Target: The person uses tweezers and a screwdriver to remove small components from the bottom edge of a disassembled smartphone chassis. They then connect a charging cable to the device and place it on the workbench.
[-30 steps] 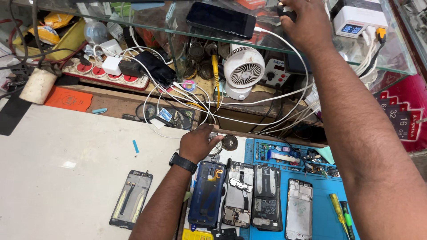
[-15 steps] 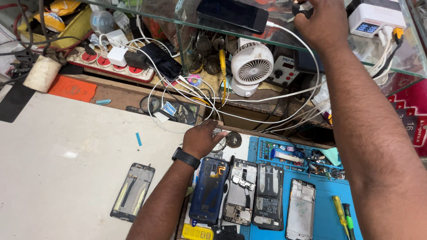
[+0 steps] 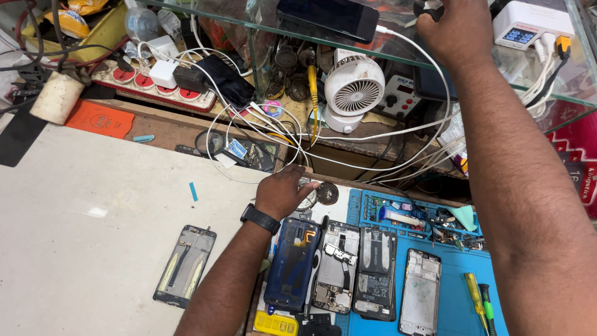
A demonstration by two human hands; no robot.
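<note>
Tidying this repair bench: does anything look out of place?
One phone frame lies alone and tilted on the white benchtop, apart from the opened phones lined up by the blue mat. White cables sprawl tangled.

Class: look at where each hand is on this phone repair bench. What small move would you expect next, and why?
Probably the right hand closes on the small dark item on the glass shelf and lifts it: its fingers are already around it, while the left hand rests beside the round tins.

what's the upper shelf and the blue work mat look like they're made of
Upper shelf: clear glass, it seems; the fan and cables show through it and its edge looks greenish. Blue work mat: probably matte silicone or rubber, with moulded compartments holding small parts and no glare.
</note>
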